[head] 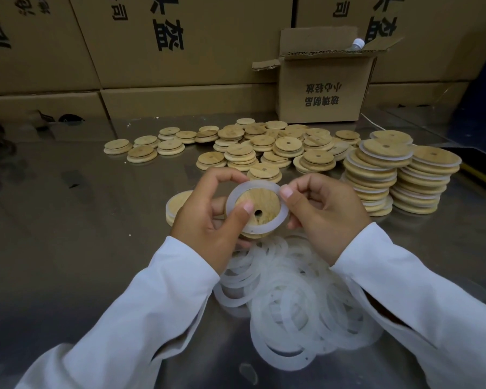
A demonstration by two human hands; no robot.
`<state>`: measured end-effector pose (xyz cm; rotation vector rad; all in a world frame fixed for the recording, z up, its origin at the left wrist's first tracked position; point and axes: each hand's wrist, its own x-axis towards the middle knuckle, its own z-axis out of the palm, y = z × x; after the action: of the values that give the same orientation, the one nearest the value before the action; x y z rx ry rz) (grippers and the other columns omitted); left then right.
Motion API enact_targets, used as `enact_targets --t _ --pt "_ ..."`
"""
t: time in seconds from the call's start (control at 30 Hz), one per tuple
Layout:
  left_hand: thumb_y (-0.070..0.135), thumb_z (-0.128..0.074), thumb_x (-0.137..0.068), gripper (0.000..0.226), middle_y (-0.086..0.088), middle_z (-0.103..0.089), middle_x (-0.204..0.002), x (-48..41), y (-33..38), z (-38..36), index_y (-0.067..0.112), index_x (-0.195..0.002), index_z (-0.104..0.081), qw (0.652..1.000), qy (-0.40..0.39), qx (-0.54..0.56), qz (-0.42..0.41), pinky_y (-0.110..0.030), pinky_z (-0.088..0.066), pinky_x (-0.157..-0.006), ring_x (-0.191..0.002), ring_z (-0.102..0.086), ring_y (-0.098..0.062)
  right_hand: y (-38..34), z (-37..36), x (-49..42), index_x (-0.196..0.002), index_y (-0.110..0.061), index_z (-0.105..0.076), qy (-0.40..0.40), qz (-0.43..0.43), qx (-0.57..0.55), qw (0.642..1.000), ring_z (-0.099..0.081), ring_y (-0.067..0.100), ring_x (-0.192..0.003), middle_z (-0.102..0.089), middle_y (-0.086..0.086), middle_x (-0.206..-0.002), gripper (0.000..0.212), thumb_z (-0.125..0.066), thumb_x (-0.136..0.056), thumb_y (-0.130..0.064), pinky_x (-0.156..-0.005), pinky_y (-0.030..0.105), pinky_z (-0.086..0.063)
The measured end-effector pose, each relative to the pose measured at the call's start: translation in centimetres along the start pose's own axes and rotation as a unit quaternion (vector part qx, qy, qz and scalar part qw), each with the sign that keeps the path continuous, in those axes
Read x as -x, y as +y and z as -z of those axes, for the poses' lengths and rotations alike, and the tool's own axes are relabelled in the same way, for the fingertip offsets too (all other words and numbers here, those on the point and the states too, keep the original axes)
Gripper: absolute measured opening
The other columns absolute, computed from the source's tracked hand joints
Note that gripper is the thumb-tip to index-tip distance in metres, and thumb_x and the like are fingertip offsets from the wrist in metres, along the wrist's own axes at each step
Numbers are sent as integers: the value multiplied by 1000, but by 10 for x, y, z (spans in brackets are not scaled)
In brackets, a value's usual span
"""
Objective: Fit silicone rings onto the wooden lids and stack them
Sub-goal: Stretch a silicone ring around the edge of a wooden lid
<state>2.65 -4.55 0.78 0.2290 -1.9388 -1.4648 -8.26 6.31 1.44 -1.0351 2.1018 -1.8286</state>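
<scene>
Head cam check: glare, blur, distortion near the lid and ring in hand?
Head view: wide-angle bowing at the edges bends the cartons; steel table mirrors them with soft glare; wooden lid and silicone ring, held by left hand and right hand, are sharp; ring pile reads low-contrast.

we read two lines of black chinese print on the front of the small open carton [321,80] at the far right of the worktop [68,220], both upside down to us: 玻璃制品 and 小心轻放. the big cartons [208,66] stacked along the far side carry large black characters, also upside down and cut by the top edge. we make out 司 on two of them, and cannot read the rest.
</scene>
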Motion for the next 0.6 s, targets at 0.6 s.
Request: enact_targets --t 0.6 --pt "10 -56 -86 22 8 -72 -72 -2 2 3 30 -95 -54 1000 -5 5 -2 -21 -51 -44 -64 -68 -13 -2 1 0 -73 -18 -57 7 5 11 1000 -52 1 -45 -56 -3 -60 16 -55 -89 -18 -58 21 -45"
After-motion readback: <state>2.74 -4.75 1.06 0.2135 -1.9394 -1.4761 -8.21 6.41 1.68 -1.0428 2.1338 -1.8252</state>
